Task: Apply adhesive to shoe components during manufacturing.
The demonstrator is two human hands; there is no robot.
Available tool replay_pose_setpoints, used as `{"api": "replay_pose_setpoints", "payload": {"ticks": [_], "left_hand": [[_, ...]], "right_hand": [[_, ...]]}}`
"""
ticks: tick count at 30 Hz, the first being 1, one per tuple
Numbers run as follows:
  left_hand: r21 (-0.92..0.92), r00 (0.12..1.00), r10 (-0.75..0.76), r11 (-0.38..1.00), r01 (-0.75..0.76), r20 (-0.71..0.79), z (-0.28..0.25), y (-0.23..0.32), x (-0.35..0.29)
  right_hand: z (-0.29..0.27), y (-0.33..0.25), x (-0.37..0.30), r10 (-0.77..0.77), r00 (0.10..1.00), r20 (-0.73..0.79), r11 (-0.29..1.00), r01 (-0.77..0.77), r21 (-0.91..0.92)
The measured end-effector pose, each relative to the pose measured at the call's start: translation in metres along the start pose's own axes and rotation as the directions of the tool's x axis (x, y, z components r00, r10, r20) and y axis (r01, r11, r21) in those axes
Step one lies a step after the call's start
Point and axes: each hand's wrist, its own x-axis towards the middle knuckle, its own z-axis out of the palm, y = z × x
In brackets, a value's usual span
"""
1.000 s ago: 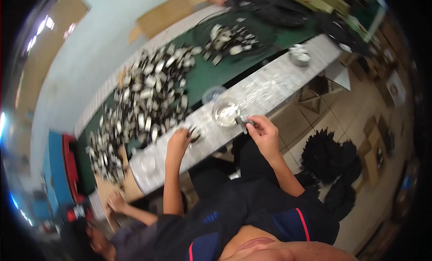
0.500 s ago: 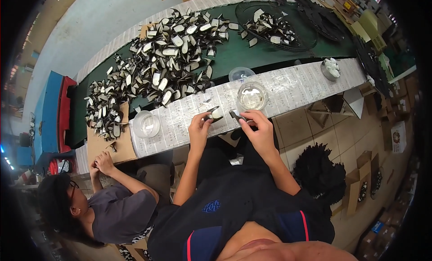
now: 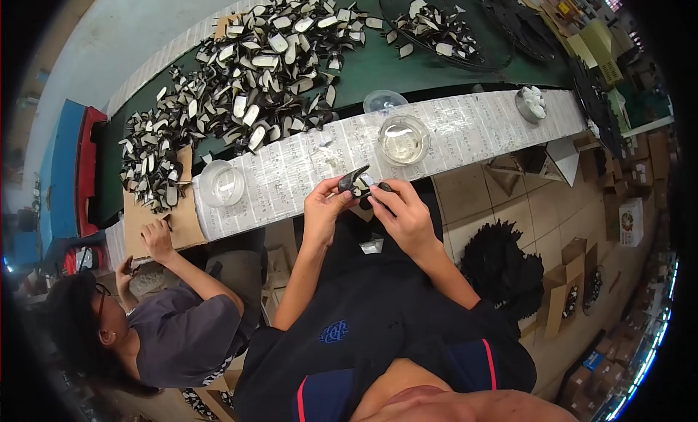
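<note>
Pinching closely, left fingers (image 3: pixel 329 187) hold one black piece (image 3: pixel 353 180), right fingers (image 3: pixel 399 193) one dark part (image 3: pixel 384 186).

Forearms (image 3: pixel 302 278) angled inward, left grip (image 3: pixel 324 208) pinching, right grip (image 3: pixel 406 215) close beside, apparently pinching too

To the left of the white table (image 3: pixel 476 124), a big blue box (image 3: pixel 60 171) with a red edge (image 3: pixel 87 182), plus a red bag (image 3: pixel 91 258) near the table's left end, and behind the table, a plain pale wall (image 3: pixel 145 29). Past the table's right end, a yellow-green crate (image 3: pixel 600 54); under the table's right part, a brown stand (image 3: pixel 509 171). In front of the table, toward the right, a tan tiled floor (image 3: pixel 465 211) with a black spiky heap (image 3: pixel 502 265), an open brown box (image 3: pixel 566 298) and, farther right, a white box (image 3: pixel 631 222).
</note>
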Motion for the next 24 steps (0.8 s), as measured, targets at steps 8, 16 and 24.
{"api": "replay_pose_setpoints", "payload": {"ticks": [8,16,24], "left_hand": [[0.003,0.998,-0.017,1.0,0.017,0.055,0.007,-0.002,-0.001],[-0.003,0.998,-0.034,0.999,0.034,0.058,0.01,-0.002,-0.001],[-0.025,0.997,-0.052,0.998,0.053,0.061,0.011,-0.002,-0.001]], "right_hand": [[-0.003,0.002,-0.005,-0.022,0.999,0.033,0.999,0.024,-0.038],[-0.004,0.002,-0.006,0.008,0.999,0.034,1.0,-0.008,0.022],[-0.015,-0.002,-0.005,0.336,0.937,0.097,0.894,-0.349,0.28]]}}
